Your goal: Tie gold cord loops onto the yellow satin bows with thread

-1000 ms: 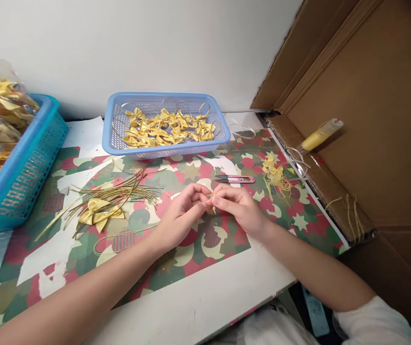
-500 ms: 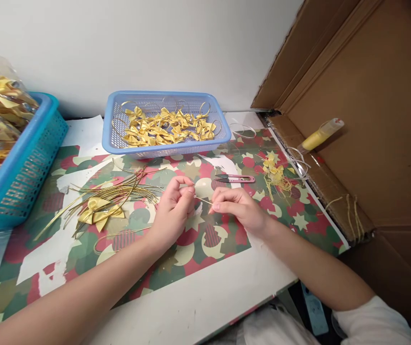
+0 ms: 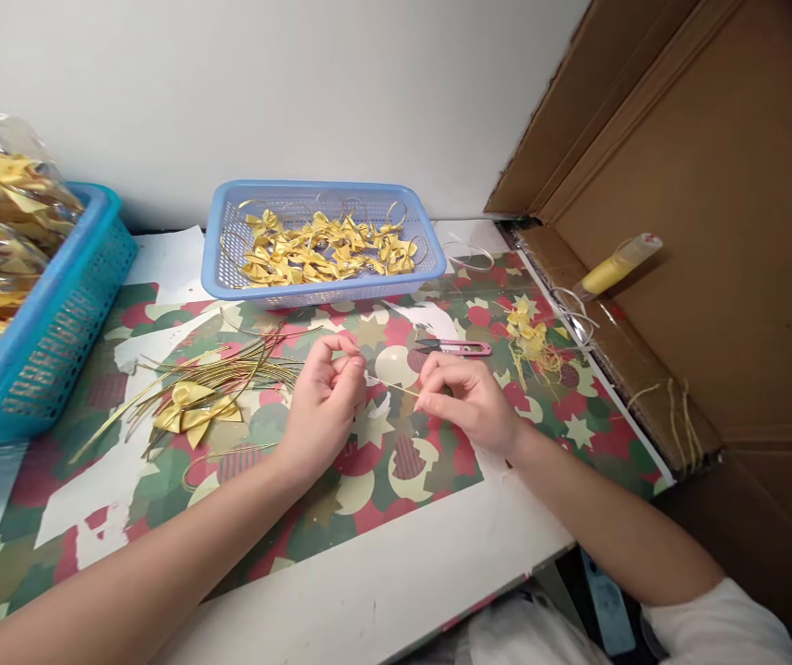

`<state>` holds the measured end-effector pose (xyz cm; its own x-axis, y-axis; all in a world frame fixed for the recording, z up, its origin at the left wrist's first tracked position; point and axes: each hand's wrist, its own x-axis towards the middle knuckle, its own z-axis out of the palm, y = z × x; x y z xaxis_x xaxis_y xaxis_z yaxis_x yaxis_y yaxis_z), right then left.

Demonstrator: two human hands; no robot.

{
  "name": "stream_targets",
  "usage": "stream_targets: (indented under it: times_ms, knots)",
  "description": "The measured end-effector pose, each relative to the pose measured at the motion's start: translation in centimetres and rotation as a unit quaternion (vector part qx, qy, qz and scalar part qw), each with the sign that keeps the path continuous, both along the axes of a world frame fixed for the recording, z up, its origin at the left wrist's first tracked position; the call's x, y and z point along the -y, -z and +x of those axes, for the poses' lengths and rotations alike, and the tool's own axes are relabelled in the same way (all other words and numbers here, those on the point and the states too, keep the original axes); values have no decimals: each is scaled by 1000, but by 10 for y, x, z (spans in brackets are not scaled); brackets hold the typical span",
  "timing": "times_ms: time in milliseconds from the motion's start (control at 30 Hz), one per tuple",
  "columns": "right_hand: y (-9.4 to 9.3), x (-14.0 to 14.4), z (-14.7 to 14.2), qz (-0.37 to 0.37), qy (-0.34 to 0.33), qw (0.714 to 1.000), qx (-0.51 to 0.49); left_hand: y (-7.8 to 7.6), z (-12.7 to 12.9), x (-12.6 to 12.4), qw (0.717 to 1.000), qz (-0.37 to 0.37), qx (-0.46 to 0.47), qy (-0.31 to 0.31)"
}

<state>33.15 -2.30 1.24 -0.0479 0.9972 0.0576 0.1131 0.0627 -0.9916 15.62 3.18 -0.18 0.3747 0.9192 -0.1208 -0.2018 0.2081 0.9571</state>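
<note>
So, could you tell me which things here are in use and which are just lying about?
In use: left hand, right hand, gold cord pinched between them.
Lying about: scissors, basket of bows, loose cords, glue tube.

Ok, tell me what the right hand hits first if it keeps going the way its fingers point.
Probably the left hand: the right hand points leftward along the thin gold cord both pinch, with only patterned paper beneath. Depth is unclear.
</note>
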Motion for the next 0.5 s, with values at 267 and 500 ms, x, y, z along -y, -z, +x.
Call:
stream_targets:
  times_ms: [267,500]
  knots:
    - [-4,1,3,191,49,963,183,0,-1,0,1000,2,-16,-2]
    - [-5,0,5,271,67,925,259,0,-1,-2,1000,9,-25,-15]
